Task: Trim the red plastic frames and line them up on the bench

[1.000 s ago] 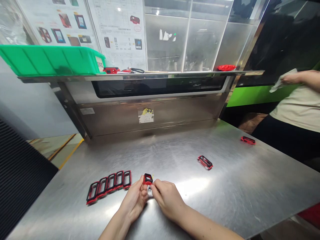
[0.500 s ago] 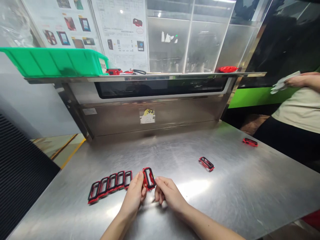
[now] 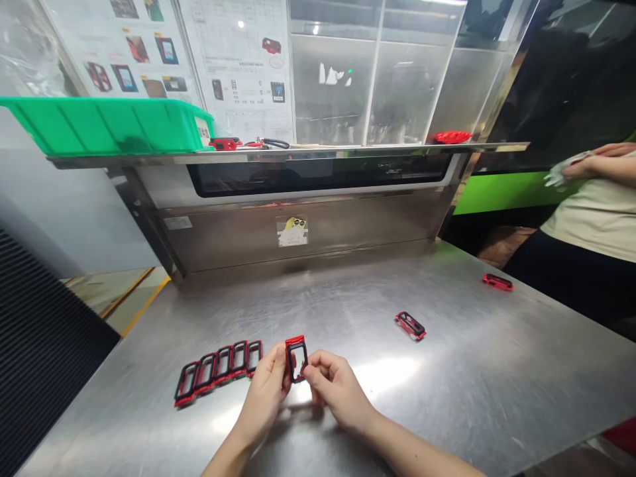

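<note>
The person's left hand (image 3: 265,391) and right hand (image 3: 338,387) are holding a red-and-black frame (image 3: 297,358) upright between them, just above the steel surface (image 3: 447,391) and near its near edge. The left grip is closing around the frame's left side, with the fingers curled and pressing against it. The right grip is partly closed, its fingertips (image 3: 308,372) pinching the frame's right side low down. The frame's open middle is facing the person, and the surface is showing through it.

A row of five similar frames (image 3: 217,370) is lying on the surface to the left, slanting and overlapping slightly, its right end just beside the left hand. Another frame (image 3: 410,325) is lying well to the right and farther away, and one more (image 3: 497,282) is sitting near the surface's right edge.

Along the far side, a metal shelf (image 3: 348,152) is carrying a green crate (image 3: 109,126) at the left, a small red part (image 3: 225,144) beside it, and a red piece (image 3: 451,137) toward the right. At the far right, a co-worker's hand (image 3: 581,167) is holding a white cloth (image 3: 559,175) against a pale shirt (image 3: 591,218).
</note>
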`<state>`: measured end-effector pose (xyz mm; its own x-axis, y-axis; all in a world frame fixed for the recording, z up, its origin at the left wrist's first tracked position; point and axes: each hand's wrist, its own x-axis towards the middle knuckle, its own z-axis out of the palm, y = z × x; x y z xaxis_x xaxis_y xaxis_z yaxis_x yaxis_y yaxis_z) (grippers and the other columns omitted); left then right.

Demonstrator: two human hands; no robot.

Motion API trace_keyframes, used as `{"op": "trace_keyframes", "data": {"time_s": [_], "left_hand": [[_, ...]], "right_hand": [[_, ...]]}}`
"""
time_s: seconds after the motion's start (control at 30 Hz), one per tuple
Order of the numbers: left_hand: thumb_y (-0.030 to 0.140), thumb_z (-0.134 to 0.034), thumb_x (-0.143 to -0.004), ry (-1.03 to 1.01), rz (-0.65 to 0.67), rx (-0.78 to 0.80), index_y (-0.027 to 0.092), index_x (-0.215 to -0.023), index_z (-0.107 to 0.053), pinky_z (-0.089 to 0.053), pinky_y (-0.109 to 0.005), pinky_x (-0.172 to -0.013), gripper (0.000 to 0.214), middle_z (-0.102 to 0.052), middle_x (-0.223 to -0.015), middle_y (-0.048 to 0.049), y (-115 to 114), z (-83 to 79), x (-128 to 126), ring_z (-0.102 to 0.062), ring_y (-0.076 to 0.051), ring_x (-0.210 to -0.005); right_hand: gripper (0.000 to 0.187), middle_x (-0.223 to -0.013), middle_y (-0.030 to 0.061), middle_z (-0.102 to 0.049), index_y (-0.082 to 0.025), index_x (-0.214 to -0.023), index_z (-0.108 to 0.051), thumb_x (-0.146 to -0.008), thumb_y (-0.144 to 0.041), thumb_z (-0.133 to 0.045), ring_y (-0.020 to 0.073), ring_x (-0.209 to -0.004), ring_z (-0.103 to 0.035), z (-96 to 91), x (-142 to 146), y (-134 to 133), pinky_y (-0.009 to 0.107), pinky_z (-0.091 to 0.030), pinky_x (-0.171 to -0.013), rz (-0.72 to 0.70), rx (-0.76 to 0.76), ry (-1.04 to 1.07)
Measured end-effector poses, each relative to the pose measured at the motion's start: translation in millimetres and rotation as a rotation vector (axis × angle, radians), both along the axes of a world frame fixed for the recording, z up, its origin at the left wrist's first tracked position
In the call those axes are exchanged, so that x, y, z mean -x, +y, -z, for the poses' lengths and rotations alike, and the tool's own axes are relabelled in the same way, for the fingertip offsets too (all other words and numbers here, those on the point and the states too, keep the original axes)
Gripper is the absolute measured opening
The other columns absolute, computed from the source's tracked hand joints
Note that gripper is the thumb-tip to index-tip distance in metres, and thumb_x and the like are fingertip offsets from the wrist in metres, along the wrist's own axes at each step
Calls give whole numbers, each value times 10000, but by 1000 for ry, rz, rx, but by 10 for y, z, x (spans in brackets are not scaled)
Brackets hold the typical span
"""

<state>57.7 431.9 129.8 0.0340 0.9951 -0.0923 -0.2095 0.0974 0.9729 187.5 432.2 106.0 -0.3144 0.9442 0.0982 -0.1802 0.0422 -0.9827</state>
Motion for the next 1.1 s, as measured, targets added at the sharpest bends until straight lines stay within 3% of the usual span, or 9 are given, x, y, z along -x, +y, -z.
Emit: {"op": "trace_keyframes", "data": {"time_s": [0.43, 0.67, 0.8, 1.1], "left_hand": [[682, -574, -642, 97, 15, -108, 166, -633, -526, -285, -189, -449, 518, -406, -493, 53, -48, 41, 30, -311, -72, -444], [721, -552, -627, 114, 36, -23, 174, -562, -494, -239, -195, -409, 554, -353, -476, 58, -17, 97, 24, -300, -85, -440], [698, -523, -678, 91, 71, 9, 169, -535, -482, -247, -202, -437, 550, -361, -481, 52, -24, 83, 13, -307, -87, -457], [744, -528, -618, 101, 114, 69, 162, -485, -471, -265, -205, -447, 600, -429, -467, 30, -49, -16, -16, -353, -87, -459]], "right_hand": [[517, -451, -66, -396, -159, -687, -517, -674, -660, -642, 80, -398, -363, -47, -3, -16, 197, -274, -424, 34, 17, 18], [580, -386, -32, -451, -148, -604, -514, -707, -718, -553, 66, -316, -320, 68, 1, 66, 183, -218, -352, -89, 131, 106], [531, -367, -43, -450, -134, -624, -545, -711, -654, -609, 58, -302, -305, 120, 4, 80, 169, -194, -334, -144, 189, 167], [522, -364, -41, -457, -138, -615, -538, -688, -646, -635, 57, -304, -324, 80, -5, 59, 164, -210, -336, -194, 232, 178]]}}
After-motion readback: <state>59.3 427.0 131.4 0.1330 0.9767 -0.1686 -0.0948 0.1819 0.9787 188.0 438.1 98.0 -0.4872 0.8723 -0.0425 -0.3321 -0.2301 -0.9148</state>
